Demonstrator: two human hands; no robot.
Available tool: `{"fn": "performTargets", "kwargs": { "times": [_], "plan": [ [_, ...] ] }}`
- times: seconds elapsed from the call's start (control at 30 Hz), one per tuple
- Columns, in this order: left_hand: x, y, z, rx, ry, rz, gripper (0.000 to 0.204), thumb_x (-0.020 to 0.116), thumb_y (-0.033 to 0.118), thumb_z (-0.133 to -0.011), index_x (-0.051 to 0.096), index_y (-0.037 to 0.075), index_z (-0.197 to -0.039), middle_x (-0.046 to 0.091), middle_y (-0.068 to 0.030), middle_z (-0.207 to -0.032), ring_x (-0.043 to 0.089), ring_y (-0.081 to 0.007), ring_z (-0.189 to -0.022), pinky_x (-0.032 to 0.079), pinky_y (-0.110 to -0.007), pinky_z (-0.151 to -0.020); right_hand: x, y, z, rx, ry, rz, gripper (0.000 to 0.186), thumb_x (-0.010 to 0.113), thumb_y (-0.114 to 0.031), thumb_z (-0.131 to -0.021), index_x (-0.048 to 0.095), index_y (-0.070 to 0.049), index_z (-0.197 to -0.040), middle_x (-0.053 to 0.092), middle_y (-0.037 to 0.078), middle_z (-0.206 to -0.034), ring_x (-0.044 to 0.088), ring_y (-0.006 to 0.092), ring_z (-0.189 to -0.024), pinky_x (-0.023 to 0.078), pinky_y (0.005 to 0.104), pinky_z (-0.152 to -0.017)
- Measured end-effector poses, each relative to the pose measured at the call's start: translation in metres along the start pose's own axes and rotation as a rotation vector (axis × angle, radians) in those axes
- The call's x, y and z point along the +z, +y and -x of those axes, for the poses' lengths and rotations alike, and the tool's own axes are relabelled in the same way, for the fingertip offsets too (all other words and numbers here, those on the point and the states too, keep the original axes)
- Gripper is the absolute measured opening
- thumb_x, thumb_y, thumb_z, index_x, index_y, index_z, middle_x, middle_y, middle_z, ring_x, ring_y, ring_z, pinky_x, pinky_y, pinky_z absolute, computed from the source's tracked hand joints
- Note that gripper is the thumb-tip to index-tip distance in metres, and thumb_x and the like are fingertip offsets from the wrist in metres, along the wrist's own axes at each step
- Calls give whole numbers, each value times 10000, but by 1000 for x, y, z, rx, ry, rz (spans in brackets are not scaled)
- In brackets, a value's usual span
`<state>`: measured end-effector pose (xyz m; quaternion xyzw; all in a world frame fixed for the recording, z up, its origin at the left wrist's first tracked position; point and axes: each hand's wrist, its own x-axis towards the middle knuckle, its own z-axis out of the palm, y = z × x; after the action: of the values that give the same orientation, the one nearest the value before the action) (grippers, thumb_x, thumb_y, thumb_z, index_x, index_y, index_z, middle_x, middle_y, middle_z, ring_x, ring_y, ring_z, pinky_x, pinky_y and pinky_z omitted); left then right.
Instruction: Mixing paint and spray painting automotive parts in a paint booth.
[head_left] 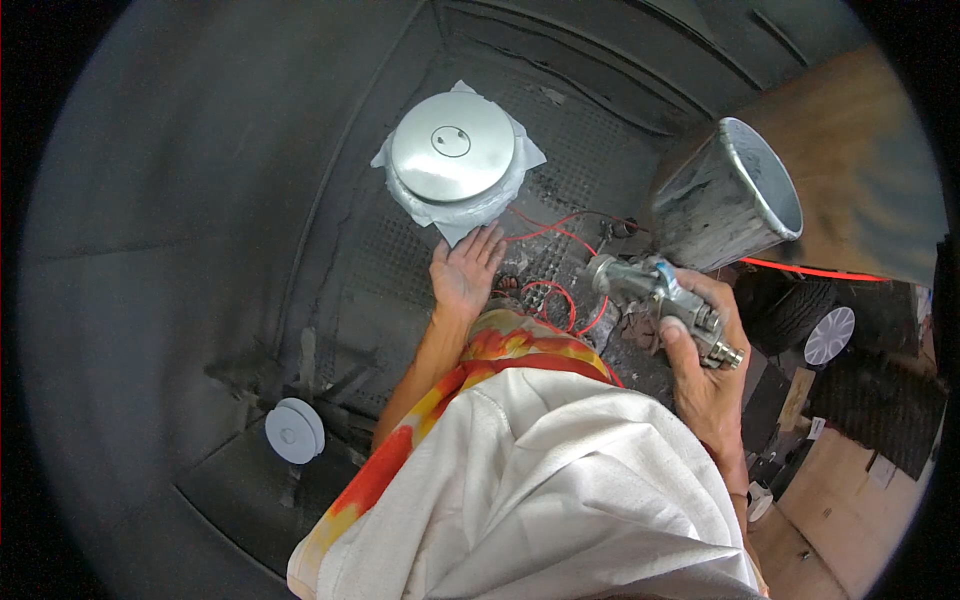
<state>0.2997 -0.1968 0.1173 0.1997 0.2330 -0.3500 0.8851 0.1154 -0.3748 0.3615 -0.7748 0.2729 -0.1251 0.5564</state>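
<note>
My right hand [712, 340] is wrapped round a metal spray gun [650, 285], its nozzle end pointing left. A big grey paint cup [690, 205], smeared with dark and pale stains, is above the gun, its open rim tilted to the right. With palm up and fingers stretched out, my left hand [467, 275] is just below a silver-white round disc [455, 145]. Crumpled pale paper or cloth [440, 212] sticks out under that disc. Whether my fingertips touch the wrapping, I cannot tell. An oval outline with two small marks is at the disc's centre.
A red hose [560, 290] loops over the stained floor. At lower left is a smaller white disc [295, 430] on a dark stand. Dark grey walls [200, 180] enclose the left and back. A tyre [795, 315] and a silver wheel cover [829, 335] are at right.
</note>
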Motion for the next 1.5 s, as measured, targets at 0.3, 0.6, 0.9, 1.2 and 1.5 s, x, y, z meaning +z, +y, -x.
{"fn": "performTargets", "kwargs": {
  "times": [0.3, 0.6, 0.9, 1.2, 1.5],
  "plan": [
    [-4, 8, 5, 43, 68, 41, 671, 284, 423, -1001, 286, -138, -1370, 403, -317, -1401, 382, -398, -1344, 298, -486, -1152, -1, -4, -13, -23, 48, 59, 297, 624, -107, -924, 567, -19, -1201, 623, 78, -1020, 568, 126, -913, 460, 273, -837],
    [-31, 67, -2, 222, 188, -219, 571, 380, 390, -992, 383, -120, -1250, 476, -274, -1250, 460, -402, -1240, 344, -519, -1121, -3, -7, -7, -8, 177, 13, 320, 641, -123, -921, 570, -23, -1216, 613, 62, -1053, 572, 115, -933, 472, 261, -828],
    [-46, 92, -6, 315, 131, -345, 665, 359, 456, -997, 384, -119, -1329, 520, -226, -1197, 510, -339, -1164, 401, -450, -1063, 1, -16, -16, -95, 201, 28, 275, 615, -122, -944, 576, -22, -1197, 617, 31, -1006, 552, 78, -865, 458, 232, -774],
    [-46, 44, 5, 79, 113, -287, 638, 329, 417, -1012, 355, -123, -1351, 475, -290, -1314, 451, -392, -1277, 358, -486, -1116, 8, -22, -27, -130, 150, 40, 253, 596, -110, -955, 580, -30, -1194, 610, 13, -955, 531, 55, -816, 446, 209, -735],
    [-43, 27, 4, 37, 83, -319, 687, 335, 489, -1002, 369, -107, -1342, 522, -252, -1240, 501, -354, -1200, 386, -461, -1074, 14, -28, -13, -31, 19, -49, 302, 639, -142, -928, 576, -19, -1196, 611, 31, -988, 546, 76, -858, 455, 229, -779]
  ]
}}
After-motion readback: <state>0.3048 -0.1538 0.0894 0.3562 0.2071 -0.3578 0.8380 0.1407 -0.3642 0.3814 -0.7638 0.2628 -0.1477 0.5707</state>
